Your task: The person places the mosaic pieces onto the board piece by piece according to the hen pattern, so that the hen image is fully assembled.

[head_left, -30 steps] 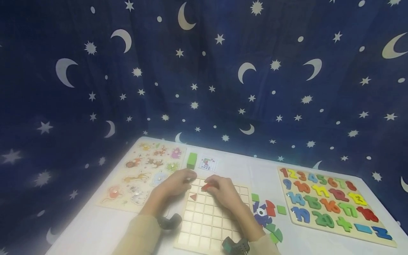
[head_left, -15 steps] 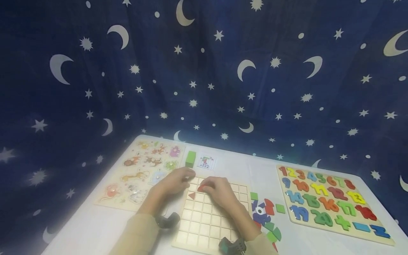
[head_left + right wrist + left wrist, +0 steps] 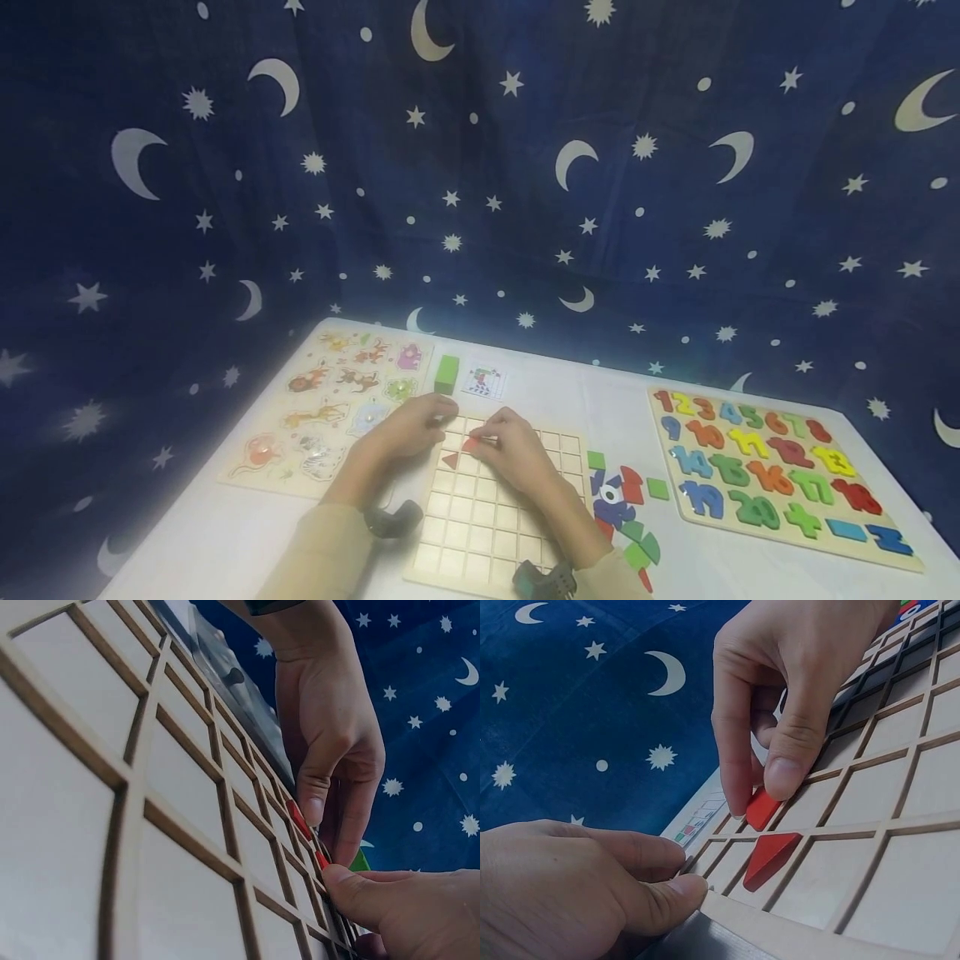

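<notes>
My right hand [image 3: 517,447] pinches a small red wooden piece [image 3: 762,810] between thumb and fingertips, low over a square near the far left corner of the wooden grid board [image 3: 463,533]. The fingers cover part of the piece, so its full outline is hidden. Beside it, a red triangle [image 3: 771,859] lies in a square by the board's left edge. At that same edge my left hand [image 3: 411,427] grips the board, thumb and fingers together at its rim in the left wrist view.
Loose green, red and blue pieces [image 3: 632,531] lie right of the board. Behind it are a green block [image 3: 447,373] and a small picture card [image 3: 483,380]. An animal puzzle [image 3: 281,417] stands left, a number puzzle [image 3: 780,500] right. A starry cloth [image 3: 480,167] hangs behind.
My right hand has moved slightly left with the red piece, bringing it closer to the red triangle. The left hand stays at the board's edge.
</notes>
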Tool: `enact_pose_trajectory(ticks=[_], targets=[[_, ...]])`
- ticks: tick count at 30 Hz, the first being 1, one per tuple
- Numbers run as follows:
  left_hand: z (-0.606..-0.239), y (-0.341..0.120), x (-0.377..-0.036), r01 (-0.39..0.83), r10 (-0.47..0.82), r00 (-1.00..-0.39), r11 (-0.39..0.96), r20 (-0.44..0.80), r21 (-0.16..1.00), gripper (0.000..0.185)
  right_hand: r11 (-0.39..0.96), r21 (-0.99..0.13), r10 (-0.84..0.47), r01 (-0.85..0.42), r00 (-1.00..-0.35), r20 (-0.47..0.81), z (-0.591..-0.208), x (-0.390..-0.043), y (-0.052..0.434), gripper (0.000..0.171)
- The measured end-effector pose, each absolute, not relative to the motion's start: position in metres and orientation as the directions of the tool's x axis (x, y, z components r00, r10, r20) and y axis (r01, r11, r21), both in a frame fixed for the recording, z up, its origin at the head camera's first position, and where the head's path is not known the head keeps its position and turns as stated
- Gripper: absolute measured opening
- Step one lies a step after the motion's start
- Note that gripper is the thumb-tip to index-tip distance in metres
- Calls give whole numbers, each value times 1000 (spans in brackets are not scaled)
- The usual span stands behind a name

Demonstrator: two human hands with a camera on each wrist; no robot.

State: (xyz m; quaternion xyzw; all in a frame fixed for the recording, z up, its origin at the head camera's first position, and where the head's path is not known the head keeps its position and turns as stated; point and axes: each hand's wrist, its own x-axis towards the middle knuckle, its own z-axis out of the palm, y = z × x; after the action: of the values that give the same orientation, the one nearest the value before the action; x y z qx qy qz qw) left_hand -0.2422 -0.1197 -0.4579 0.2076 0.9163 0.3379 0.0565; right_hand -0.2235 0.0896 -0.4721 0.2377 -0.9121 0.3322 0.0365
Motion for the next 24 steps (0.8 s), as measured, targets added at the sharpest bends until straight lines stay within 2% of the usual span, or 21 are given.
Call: enact_pose_trajectory(ticks=[24], targets=[[-455,-119,-241,391,450,-890,681,67,619,42,671,-580,-417,-461,-882,219,-475,-224,91,20]])
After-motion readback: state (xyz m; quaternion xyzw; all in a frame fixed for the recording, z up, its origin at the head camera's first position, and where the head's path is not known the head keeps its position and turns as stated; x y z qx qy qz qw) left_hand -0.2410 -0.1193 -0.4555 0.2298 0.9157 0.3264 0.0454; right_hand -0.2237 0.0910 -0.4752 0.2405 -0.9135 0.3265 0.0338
